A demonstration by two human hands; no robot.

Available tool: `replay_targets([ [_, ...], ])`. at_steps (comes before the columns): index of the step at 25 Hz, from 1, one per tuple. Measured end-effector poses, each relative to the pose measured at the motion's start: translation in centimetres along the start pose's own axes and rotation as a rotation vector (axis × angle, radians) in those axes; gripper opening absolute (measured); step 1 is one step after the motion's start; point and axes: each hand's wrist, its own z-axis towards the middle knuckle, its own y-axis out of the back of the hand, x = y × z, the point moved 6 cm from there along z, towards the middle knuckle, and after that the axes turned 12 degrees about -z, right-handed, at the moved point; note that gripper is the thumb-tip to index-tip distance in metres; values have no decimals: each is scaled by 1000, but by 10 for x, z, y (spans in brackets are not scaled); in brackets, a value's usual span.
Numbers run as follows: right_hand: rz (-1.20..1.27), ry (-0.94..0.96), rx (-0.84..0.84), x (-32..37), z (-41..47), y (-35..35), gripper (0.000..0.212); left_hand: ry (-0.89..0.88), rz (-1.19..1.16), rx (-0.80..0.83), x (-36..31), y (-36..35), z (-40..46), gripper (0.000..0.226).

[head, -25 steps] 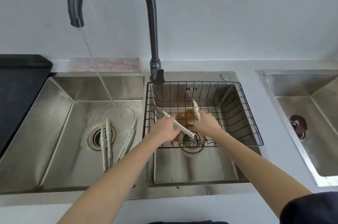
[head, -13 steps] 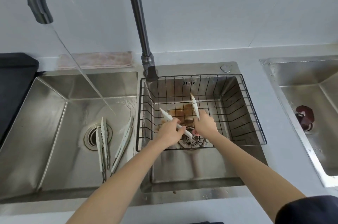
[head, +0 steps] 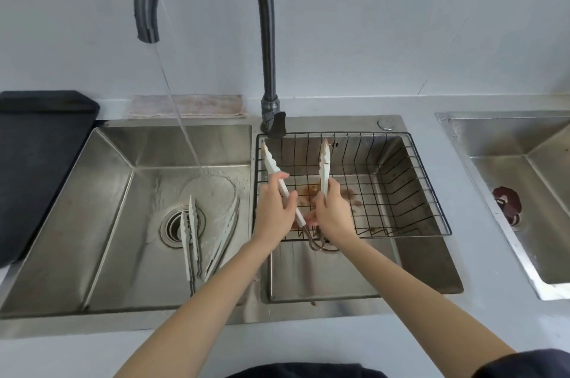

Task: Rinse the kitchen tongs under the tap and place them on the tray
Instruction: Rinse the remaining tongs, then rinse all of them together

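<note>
I hold one pair of white tongs (head: 324, 164) over the black wire basket (head: 410, 192) in the right sink basin. My left hand (head: 275, 211) grips its left arm, my right hand (head: 331, 212) grips its right arm, and the arms are spread in a V with the tips pointing away. Its metal hinge loop hangs below my hands. Two more white tongs (head: 192, 235) lie in the left basin beside the drain. Water runs from the dark tap (head: 268, 38) into the left basin, left of the held tongs.
A dark mat (head: 40, 161) lies left of the sink. A folded cloth (head: 188, 106) sits behind the left basin. A second steel sink (head: 524, 192) with a dark red object stands at the right. Brown stains mark the right basin floor.
The held tongs have lifted and their arms have opened wider, tips now higher toward the basket's back. The camera view has shifted, so the tap appears further right.
</note>
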Motion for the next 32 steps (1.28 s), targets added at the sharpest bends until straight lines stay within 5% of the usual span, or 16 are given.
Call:
replay_targets([
  [8,388,-79,89,45,-14,-65,39,-7,-109,-89,21,94,-16,70],
  [20,936,-250,270,121,18,-163,43,-42,-73,-138,58,218,-7,66],
  [32,1048,-414,278,145,59,-224,23,-81,42,-77,73,256,45,62],
])
